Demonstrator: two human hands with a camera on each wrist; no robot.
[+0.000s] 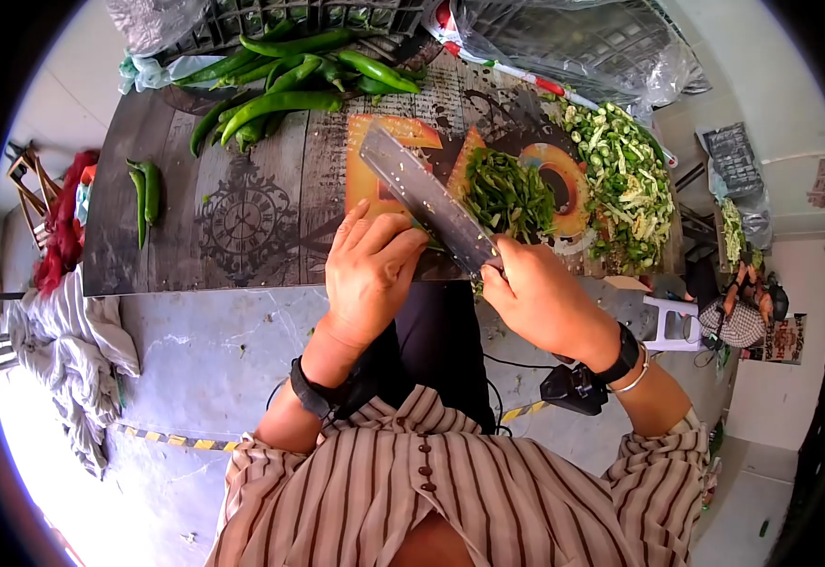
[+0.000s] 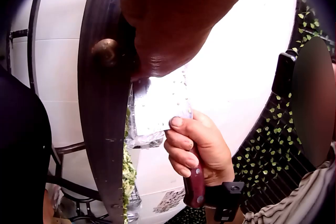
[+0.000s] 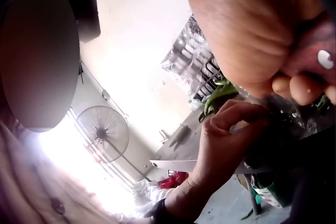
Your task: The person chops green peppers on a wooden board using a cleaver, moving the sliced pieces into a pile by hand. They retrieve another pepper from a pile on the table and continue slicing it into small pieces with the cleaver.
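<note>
My right hand [image 1: 550, 293] grips a cleaver [image 1: 422, 189], its broad blade flecked with bits and slanting up to the left. The cleaver's red-brown riveted handle [image 2: 195, 184] shows in the left wrist view. At the table's near edge, my left hand [image 1: 372, 265] has its fingers bent beside the blade. They pinch a green chili pepper [image 1: 434, 244], mostly hidden by the fingers and the cleaver. Right of the blade lies a heap of sliced green chili [image 1: 512, 194]. Farther right spreads a paler pile of chopped chili [image 1: 620, 180].
Whole green chilies [image 1: 285, 99] are piled at the back by a black crate [image 1: 309, 17]. Two chilies [image 1: 148, 194] lie at the left on the patterned table [image 1: 176, 255]. Clear plastic wrap [image 1: 573, 42] covers something at the back right. A white stool [image 1: 672, 323] stands beyond.
</note>
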